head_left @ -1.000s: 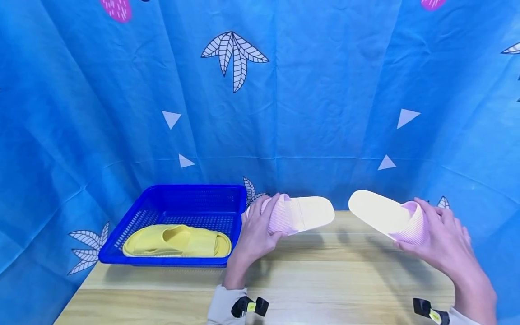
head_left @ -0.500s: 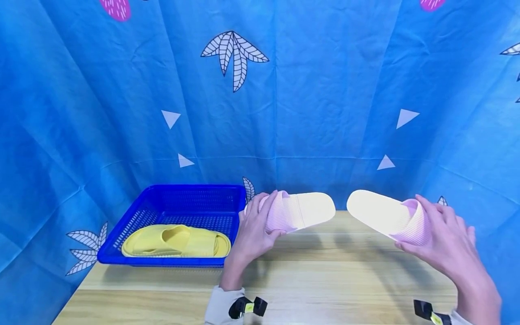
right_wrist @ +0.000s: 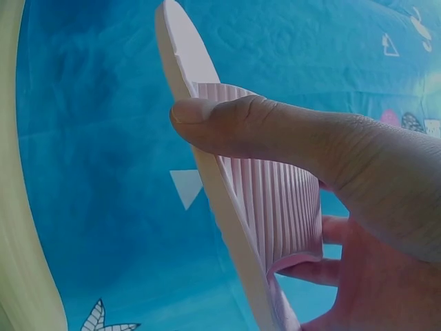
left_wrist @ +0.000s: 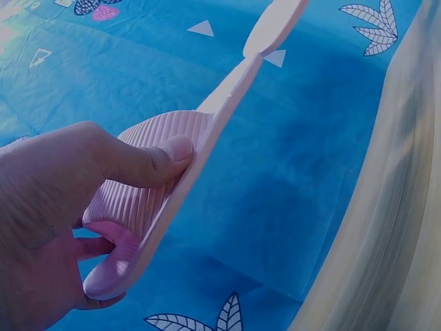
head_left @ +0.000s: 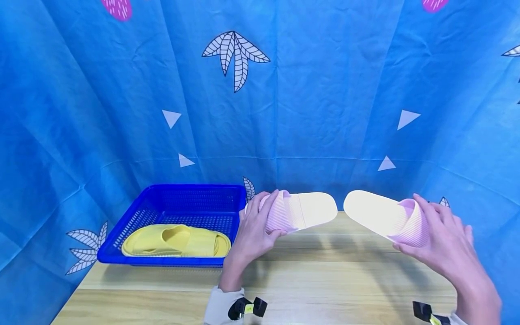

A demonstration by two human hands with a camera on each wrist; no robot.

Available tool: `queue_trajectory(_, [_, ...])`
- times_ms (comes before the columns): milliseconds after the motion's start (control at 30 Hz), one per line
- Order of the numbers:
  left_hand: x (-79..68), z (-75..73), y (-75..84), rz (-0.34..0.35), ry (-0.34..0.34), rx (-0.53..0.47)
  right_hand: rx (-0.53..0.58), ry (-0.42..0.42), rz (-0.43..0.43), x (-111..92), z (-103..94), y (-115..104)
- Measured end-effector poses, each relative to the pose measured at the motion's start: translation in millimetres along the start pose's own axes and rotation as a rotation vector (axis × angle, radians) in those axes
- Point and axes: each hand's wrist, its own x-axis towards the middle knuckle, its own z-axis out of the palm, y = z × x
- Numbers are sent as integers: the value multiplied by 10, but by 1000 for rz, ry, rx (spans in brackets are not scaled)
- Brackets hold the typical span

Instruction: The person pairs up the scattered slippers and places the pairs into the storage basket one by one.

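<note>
Two pink slippers, one per hand, both held up off the wooden table point(head_left: 325, 282), shadows on the wood below.

Left hand point(head_left: 253, 230) grips the left slipper point(head_left: 314, 210) at its toe end, thumb on the ribbed strap point(head_left: 279, 214) by the sole edge, other fingers round the far side. Toe is at the hand, heel points right; long axis runs mostly sideways in the head view, heel end a bit higher. In the left wrist view it slants steeply, heel at upper right.

Right hand point(head_left: 447, 239) grips the right slipper point(head_left: 369, 211) likewise, thumb across the sole edge and strap. Heel points left and up, toe at the hand; long axis slopes down to the right, steeper than the other's. Near upright in the right wrist view, heel on top.

Heels face each other, near but apart in the head view. Insoles are turned towards the head camera.

Blue basket point(head_left: 162, 261) sits on the table left of the left hand. Yellow slipper point(head_left: 162, 239) lies in it, long axis left to right along the front wall; can't tell if a second is under it. Blue patterned cloth point(head_left: 317, 90) hangs behind.
</note>
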Motion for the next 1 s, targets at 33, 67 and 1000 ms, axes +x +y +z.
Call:
queue_trajectory(33, [0,-4,1,2,1,2,-1,1,-2,-1,-4,-6])
queue_trajectory(67, [-1,-7,3,3,2,2,-1,3,-4,-2,-9,-13])
queue_trajectory(1000, [7,-29,46,65,10,-24,13,3,-90,1,2,-130])
